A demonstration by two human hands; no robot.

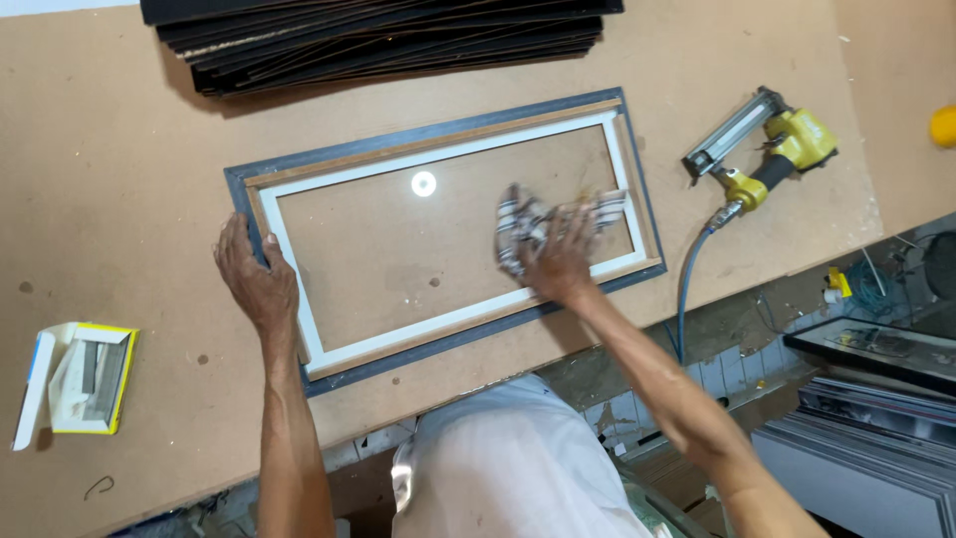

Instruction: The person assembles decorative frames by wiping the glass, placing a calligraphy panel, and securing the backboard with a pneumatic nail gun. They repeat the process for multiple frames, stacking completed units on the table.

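Nearest to the camera is the person's white shirt [518, 468], at the near edge of the worktop [119, 199], and both bare forearms reach forward from it over the board.

On the middle of the worktop lies a picture frame [443, 231], flat with its back side up. Its long axis runs from left to right, a little turned, so the right end sits farther from the person than the left end. The frame has a dark blue-grey outer border, then a wooden strip, then a white inner strip around a glass pane.

The left hand [254, 279] lies flat with the fingers spread narrow on the left short side of the frame and presses it down; it grips nothing. The right hand [560, 261] lies on a checked cloth [528, 227] and presses it on the glass near the right end of the frame, the fingers bent over the cloth.

At the left near corner of the worktop lies a small open box [90, 379], yellow and white, rectangular. Near the right edge rests a yellow nail gun [767, 149] with a hose. At the far edge lies a stack of dark boards [378, 35].
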